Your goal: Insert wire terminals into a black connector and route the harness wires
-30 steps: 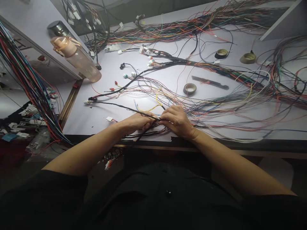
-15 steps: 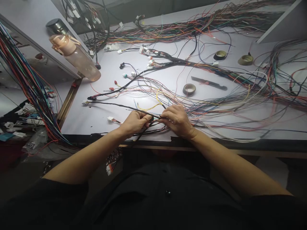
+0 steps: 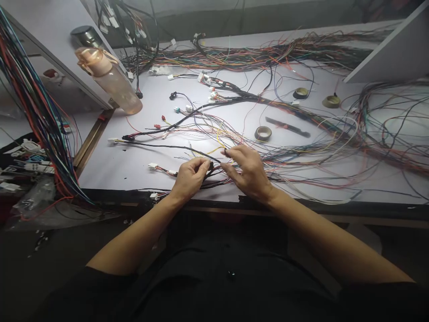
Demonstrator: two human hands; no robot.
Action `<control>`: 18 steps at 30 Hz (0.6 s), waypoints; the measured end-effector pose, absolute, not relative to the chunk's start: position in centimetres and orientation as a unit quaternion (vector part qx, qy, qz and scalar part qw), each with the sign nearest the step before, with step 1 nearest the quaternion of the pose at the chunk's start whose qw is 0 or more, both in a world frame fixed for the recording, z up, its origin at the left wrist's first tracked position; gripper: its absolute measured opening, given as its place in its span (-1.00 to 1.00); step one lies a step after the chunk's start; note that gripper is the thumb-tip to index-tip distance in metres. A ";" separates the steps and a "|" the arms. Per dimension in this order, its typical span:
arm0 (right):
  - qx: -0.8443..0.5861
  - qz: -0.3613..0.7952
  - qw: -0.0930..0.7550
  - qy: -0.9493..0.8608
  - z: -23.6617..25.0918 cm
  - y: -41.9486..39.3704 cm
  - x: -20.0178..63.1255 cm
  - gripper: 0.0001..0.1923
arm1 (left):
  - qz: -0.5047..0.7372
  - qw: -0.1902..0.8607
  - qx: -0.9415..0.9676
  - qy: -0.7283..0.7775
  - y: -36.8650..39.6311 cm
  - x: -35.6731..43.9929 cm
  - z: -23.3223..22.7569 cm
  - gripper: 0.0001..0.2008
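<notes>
Beyond our right hand (image 3: pixel 250 172) a small grey roll of tape (image 3: pixel 263 133) lies flat on the white desk (image 3: pixel 134 161), and just past that roll a flat dark strip tool (image 3: pixel 288 127) rests among loose coloured wires (image 3: pixel 318 152) that fan out to the right of that hand and cross the desk there. Farther away still, two more tape rolls sit side by side, a dark tape roll (image 3: pixel 300 93) and a tan tape roll (image 3: pixel 330 102). Far beyond our left hand (image 3: pixel 191 178) and off to its left, a translucent peach plastic bottle (image 3: pixel 112 82) leans against a slanted white panel; what it contains we cannot tell. To the left of the left hand a thick hanging bunch of red, blue and black wires (image 3: pixel 36 112) drops past the desk edge. Between our two hands runs a thin black-wrapped wire branch (image 3: pixel 161 146), stretching away to the left of the left hand toward a small white connector (image 3: pixel 112 140). The left hand pinches this branch between thumb and fingertips; the right hand, close beside it, has its fingers closed on the same black bundle, near the desk's front edge.
</notes>
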State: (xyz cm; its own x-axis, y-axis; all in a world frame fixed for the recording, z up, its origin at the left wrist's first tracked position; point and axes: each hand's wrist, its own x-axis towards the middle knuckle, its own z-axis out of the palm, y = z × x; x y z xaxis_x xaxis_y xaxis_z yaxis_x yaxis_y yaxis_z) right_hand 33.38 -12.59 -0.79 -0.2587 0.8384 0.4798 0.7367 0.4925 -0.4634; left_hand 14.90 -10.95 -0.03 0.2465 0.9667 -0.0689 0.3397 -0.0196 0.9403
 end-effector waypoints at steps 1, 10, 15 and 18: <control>-0.499 0.075 0.333 -0.797 -0.3 -12.5 33.0 -0.70 | 0.336 0.474 0.634 0.509 -10.9 14.9 0.0 -0.71; -0.543 0.149 0.171 -0.809 -0.6 -10.6 31.6 -0.75 | 0.347 0.463 0.649 0.494 -12.0 13.7 -0.2 -0.67; -0.561 0.142 0.143 -0.803 0.2 -10.7 32.0 -0.72 | 0.226 0.343 0.765 0.496 -11.9 14.0 -1.1 -0.83; -0.535 0.090 0.088 -0.835 1.1 -11.1 31.7 -0.76 | 0.210 0.292 0.795 0.488 -11.5 14.4 -1.7 -0.85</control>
State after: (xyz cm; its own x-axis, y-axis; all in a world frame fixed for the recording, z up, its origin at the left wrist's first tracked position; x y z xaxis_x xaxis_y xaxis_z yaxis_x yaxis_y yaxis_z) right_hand 31.68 -11.13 1.09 -0.4114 0.9101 0.0499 0.8784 0.4105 -0.2447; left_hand 14.42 -11.49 -1.68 0.4354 0.8988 0.0500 0.6535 -0.3537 0.6692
